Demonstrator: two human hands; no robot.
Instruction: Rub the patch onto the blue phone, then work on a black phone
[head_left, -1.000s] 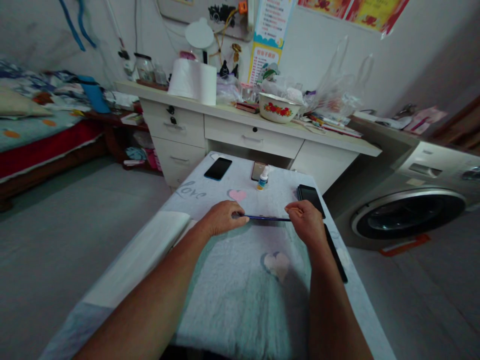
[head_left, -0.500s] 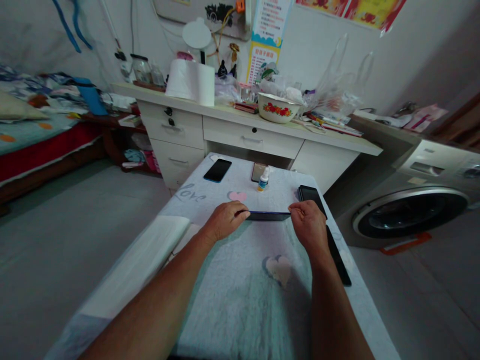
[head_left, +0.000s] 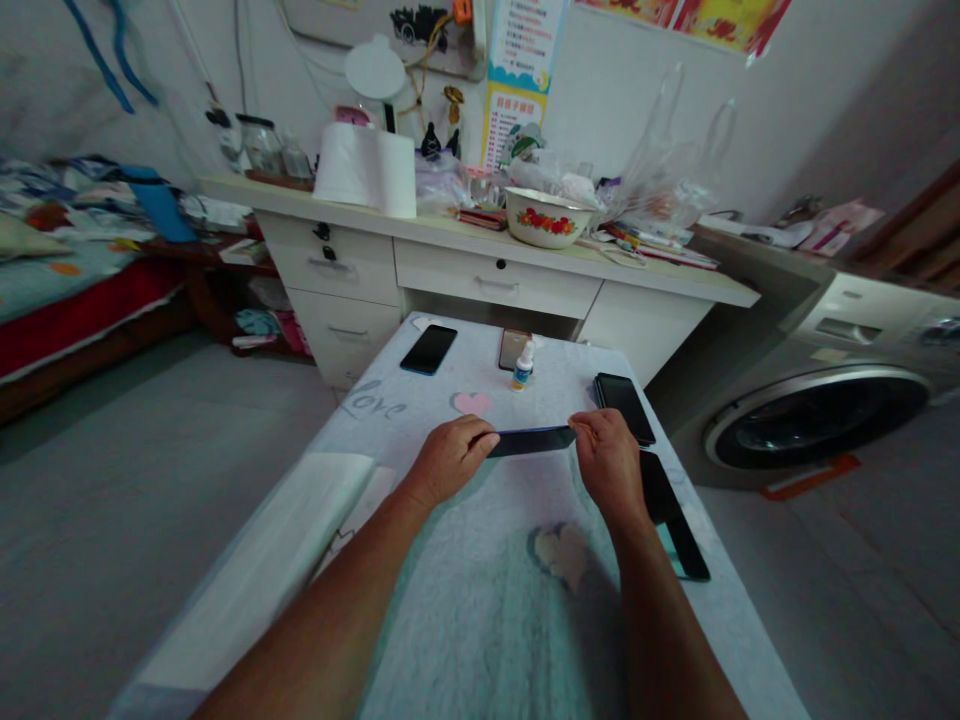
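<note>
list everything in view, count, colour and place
table: 1, pale cloth cover, centre
held slab: 1, dark, centre
black phone: 1, black, table's far left
brownish phone: 1, brownish, table's far end
bottle: 1, white, blue, yellow, by brownish phone
smaller device: 1, maybe more, black, table's right side
larger device: 1, black, table's right edge
desk: 1, white, behind table
bowl: 1, white with red, on desk
paper roll: 1, white, desk's left
plastic bags: uncountable, clear, desk's right
washing machine: 1, grey, right
bed: 1, red, patterned, left
blue container: 1, blue, near bed
posters: several, blue, red, yellow, above desk
left hand: 1, bare, slab's left end
right hand: 1, bare, slab's right end
</note>
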